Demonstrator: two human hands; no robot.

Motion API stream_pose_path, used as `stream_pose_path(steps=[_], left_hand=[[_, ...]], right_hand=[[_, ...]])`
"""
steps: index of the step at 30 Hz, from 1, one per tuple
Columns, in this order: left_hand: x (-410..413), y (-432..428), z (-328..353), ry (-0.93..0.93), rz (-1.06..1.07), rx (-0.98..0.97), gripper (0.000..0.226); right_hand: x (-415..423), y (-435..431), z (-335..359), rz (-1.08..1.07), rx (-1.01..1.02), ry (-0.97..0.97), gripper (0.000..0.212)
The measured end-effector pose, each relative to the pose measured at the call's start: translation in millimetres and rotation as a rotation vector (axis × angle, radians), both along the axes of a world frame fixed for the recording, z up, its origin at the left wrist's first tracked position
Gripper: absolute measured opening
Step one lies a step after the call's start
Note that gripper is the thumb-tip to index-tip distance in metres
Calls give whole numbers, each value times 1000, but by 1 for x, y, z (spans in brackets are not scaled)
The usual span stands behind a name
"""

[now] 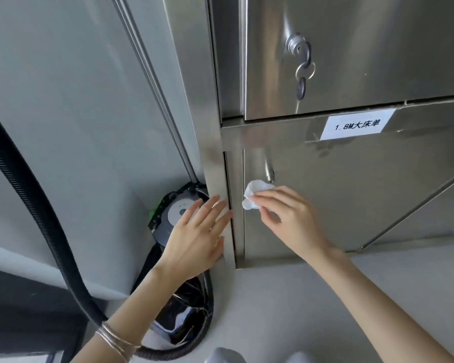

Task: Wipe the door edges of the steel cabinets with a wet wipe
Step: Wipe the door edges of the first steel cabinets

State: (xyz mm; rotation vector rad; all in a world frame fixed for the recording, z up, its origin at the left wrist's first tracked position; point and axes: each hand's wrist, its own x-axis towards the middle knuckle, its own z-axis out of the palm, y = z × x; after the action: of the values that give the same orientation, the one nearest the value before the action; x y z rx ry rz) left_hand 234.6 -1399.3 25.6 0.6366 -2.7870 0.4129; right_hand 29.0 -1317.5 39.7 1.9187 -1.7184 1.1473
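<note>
Wet wipe: white, soft and crumpled, against the lower door at its left edge, just below the handle.
Right hand: fingers pinch the wipe.
Left hand: fingers straight and spread, flat on the frame post.
Cabinets: brushed steel, flat panels; upper door carries a round lock with keys; white paper label.
Room: smooth pale grey floor; black ribbed hose curving at left.

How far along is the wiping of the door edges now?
Done: unclear; the steel shows no wipe marks. In hand: the right hand pinches the wet wipe at the lower door, on its left edge; the left hand rests flat on the frame. Left: probably the upper door.
</note>
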Motion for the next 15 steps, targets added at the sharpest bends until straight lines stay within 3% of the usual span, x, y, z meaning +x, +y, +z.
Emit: stream_pose_path(steps=[11,15], left_hand=[[-38,-72,-70,397,-44,-341,54],[-46,-89,-75,509,-54,-477,60]], right_hand=[[-8,-80,-41,-13,-550,121,20],[-9,-102,-42,-31,-618,198,20]])
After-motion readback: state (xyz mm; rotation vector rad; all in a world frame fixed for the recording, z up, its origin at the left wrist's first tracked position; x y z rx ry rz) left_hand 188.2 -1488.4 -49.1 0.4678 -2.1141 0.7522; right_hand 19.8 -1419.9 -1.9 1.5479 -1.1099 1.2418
